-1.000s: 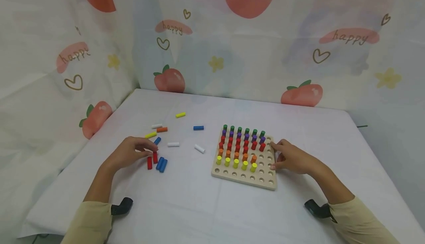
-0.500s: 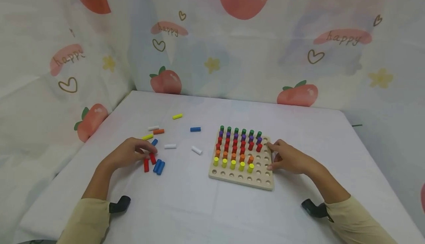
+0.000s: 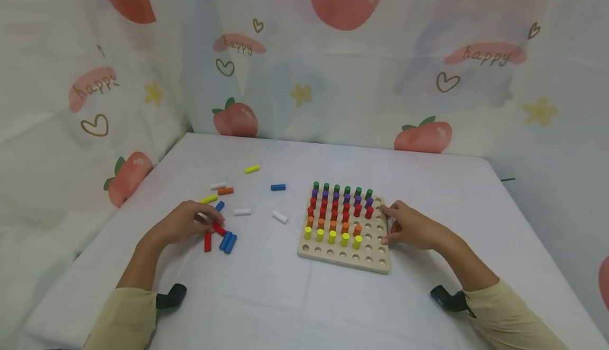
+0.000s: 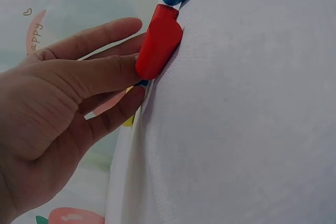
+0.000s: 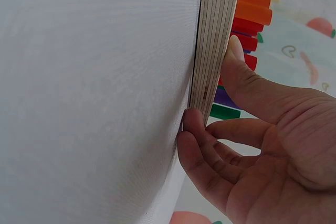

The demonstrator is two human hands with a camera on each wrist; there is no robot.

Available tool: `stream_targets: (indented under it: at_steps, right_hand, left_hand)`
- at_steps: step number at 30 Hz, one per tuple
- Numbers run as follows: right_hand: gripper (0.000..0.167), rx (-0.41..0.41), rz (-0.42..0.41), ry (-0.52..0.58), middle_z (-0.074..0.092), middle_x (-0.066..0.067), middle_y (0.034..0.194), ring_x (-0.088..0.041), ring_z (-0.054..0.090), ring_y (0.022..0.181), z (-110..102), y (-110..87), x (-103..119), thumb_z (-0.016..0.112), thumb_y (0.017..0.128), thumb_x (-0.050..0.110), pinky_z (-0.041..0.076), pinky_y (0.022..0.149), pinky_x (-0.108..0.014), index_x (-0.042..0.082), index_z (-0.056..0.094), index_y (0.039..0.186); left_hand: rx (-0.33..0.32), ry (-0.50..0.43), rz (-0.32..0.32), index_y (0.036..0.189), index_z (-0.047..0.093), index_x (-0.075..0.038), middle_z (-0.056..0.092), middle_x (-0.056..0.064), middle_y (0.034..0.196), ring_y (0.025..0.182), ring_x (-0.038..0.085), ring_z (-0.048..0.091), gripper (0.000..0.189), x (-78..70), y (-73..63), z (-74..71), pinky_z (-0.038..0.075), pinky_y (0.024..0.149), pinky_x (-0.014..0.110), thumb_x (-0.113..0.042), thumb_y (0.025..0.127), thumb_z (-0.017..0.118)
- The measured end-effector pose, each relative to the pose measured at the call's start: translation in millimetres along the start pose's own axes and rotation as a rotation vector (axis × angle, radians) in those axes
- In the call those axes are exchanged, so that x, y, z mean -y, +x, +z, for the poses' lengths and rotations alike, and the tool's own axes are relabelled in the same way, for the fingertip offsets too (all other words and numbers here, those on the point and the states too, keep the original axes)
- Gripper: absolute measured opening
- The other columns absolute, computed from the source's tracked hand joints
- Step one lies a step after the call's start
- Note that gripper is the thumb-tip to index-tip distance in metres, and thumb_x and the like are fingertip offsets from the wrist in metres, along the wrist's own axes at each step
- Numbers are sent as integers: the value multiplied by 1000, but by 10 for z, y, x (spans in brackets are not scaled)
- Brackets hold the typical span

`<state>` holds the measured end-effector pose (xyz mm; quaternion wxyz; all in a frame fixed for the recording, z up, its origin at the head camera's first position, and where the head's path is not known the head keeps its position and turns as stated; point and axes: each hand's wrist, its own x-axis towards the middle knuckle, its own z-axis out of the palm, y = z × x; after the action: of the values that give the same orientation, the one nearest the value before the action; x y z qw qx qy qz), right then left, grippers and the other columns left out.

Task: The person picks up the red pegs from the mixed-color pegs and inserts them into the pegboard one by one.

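On the left part of the table my left hand (image 3: 185, 223) pinches one end of a red peg (image 3: 220, 229), which lies tilted with its other end toward the blue pegs (image 3: 228, 242). A second red peg (image 3: 207, 242) lies just below the fingers. In the left wrist view a red peg (image 4: 157, 48) overlaps the fingertips and partly hides the grip. My right hand (image 3: 413, 227) holds the right edge of the wooden pegboard (image 3: 333, 255), thumb and fingertips against its side. Rows of green, purple, red, orange and yellow pegs stand in the board.
Around the left hand lie loose pegs: white (image 3: 242, 212), orange (image 3: 225, 191), yellow (image 3: 252, 168) and blue (image 3: 278, 187). Another white peg (image 3: 280, 217) lies between them and the board. A printed curtain (image 3: 280, 75) rises behind the white-covered table (image 3: 266, 297).
The red peg at my left fingertips has gone from nearly upright in view to tilted, its lower end swinging right toward the blue pegs. The whole head view has shifted slightly; my right hand stays on the board.
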<state>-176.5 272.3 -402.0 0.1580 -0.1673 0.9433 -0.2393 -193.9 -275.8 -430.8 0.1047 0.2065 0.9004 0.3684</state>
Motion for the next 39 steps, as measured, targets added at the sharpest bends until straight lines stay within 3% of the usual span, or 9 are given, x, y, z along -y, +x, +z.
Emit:
stream_targets:
  at_steps: [7, 24, 29, 39]
  right_hand:
    - [90, -8, -6, -15, 50, -16, 116, -20, 54, 88, 6, 7, -3, 86, 86, 29, 53, 70, -30, -11, 40, 152]
    - [90, -5, 9, -5, 50, -17, 116, -22, 53, 89, -5, -8, 19, 86, 86, 29, 53, 70, -29, -11, 39, 152]
    - [90, -5, 19, -5, 50, -16, 116, -21, 53, 89, -3, -28, 37, 86, 86, 29, 53, 70, -29, -10, 39, 152]
    - [90, -10, 6, -8, 50, -17, 116, -20, 53, 88, -7, -52, 61, 86, 85, 28, 53, 69, -30, -12, 40, 151]
  left_hand:
    - [-52, 54, 19, 113, 78, -10, 73, -1, 106, 102, 25, 67, 29, 27, -4, -12, 59, 83, 30, 6, 89, 77]
    - [-160, 36, 29, 116, 78, -10, 74, -4, 104, 100, 22, 68, 27, -74, 64, -58, 56, 83, 23, -4, 89, 82]
    - [-149, 21, 63, 112, 78, -10, 73, -4, 101, 100, 23, 69, 26, -110, 127, -24, 57, 85, 26, -1, 88, 81]
    - [-123, 7, 6, 114, 78, -11, 75, -4, 100, 99, 21, 71, 28, -132, 123, 20, 58, 84, 26, -6, 87, 84]
